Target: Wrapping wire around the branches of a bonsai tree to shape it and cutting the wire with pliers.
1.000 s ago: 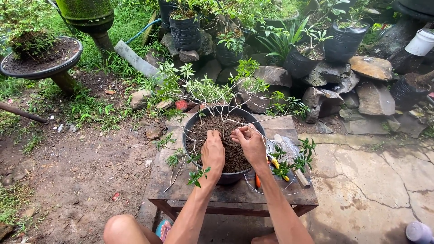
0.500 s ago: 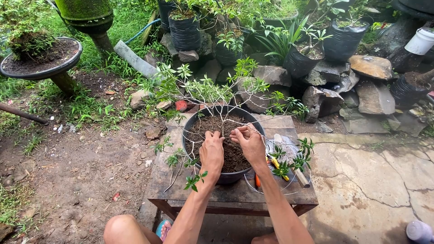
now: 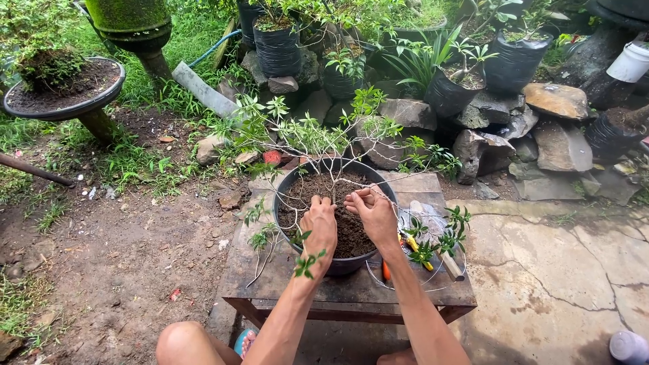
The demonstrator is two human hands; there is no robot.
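Both hands rest on the soil in the black pot (image 3: pixel 287 203) on the wooden worktop (image 3: pixel 270 270): left hand (image 3: pixel 320 226) curled, grip unclear; right hand (image 3: pixel 374 213) pinching a thin stem (image 3: pixel 336 177).

Fingertips of both hands vanish into the soil (image 3: pixel 351 230), grip unreadable; the orange-handled tools (image 3: pixel 410 245) sit half hidden behind the right hand (image 3: pixel 374 215).

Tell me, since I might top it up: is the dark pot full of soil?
Nearly full: brown soil sits just below the dark pot rim.
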